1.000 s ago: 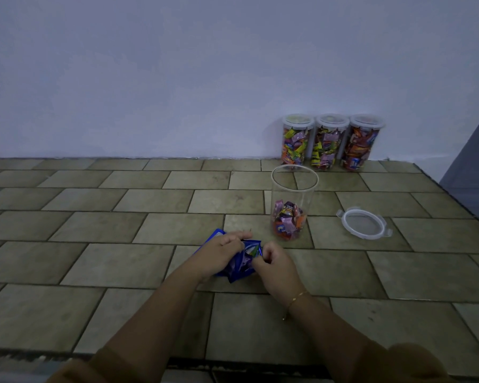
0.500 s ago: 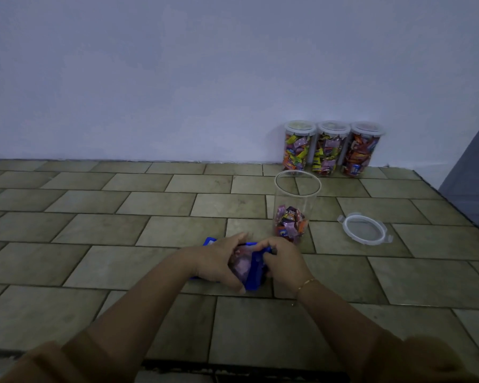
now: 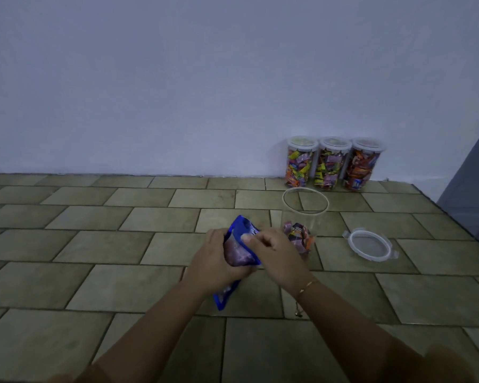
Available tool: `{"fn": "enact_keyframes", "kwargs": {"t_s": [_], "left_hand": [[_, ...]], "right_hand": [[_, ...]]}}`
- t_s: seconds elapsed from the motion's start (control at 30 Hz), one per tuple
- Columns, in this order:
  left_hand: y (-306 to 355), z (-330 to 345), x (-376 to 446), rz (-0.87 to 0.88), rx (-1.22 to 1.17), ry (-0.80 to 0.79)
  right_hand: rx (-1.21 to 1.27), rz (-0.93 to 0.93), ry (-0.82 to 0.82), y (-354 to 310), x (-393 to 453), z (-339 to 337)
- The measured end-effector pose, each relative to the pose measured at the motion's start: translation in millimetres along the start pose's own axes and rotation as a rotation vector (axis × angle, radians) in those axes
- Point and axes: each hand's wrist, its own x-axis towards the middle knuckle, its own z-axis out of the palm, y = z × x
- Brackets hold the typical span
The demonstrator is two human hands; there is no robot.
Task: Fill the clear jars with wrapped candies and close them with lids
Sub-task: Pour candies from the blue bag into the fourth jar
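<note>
candy bag, blue, gripped in my left hand and pinched at its top by my right hand, just left of the open clear jar; lid lies right.

Both forearms reached forward and met in the middle. The left hand curled round a blue candy bag, gripping its side. The right hand (a thin bracelet on its wrist) pinched the bag's upper edge, fingers bent, just beside the left.
</note>
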Motion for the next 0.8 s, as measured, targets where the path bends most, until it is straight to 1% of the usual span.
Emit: {"fn": "enact_keyframes", "kwargs": {"t_s": [0.07, 0.2, 0.27, 0.33, 0.4, 0.43, 0.5, 0.57, 0.67, 0.73, 0.8], "left_hand": [[-5.5, 1.9, 2.1, 0.051, 0.03, 0.06], [-17.5, 2.7, 5.1, 0.127, 0.149, 0.098], [-18.2, 0.5, 6.2, 0.153, 0.183, 0.156], [-16.5, -2.2, 5.3, 0.15, 0.161, 0.19], [-14.3, -3.4, 5.8, 0.125, 0.087, 0.203], [-12.6, -3.7, 6.5, 0.113, 0.051, 0.216], [-7.2, -5.6, 9.1, 0.09, -0.011, 0.257], [-1.5, -8.4, 14.2, 0.082, -0.051, 0.305], [6.3, -10.7, 24.8, 0.102, -0.054, 0.353], [13.4, -10.5, 32.4, 0.097, -0.051, 0.388], [22.0, -10.0, 39.5, 0.09, -0.054, 0.436]], "right_hand": [[-0.142, -0.022, -0.051, -7.7, 3.6, -1.8], [-0.166, -0.004, -0.113, -21.8, 10.3, -6.7], [-0.239, 0.027, -0.185, -26.1, 11.9, -9.0], [-0.322, 0.09, -0.264, -25.0, 12.4, -9.8], [-0.317, 0.115, -0.28, -25.8, 9.3, -9.9], [-0.279, 0.11, -0.246, -26.0, 7.7, -9.3], [-0.196, 0.098, -0.118, -21.8, 3.0, -8.1], [-0.185, 0.039, 0.087, -14.9, -2.4, -7.3], [-0.218, -0.124, 0.433, -5.3, -7.9, -14.5], [-0.301, -0.204, 0.634, -0.6, -7.3, -24.8], [-0.376, -0.234, 0.761, 2.6, -5.4, -35.0]]}}
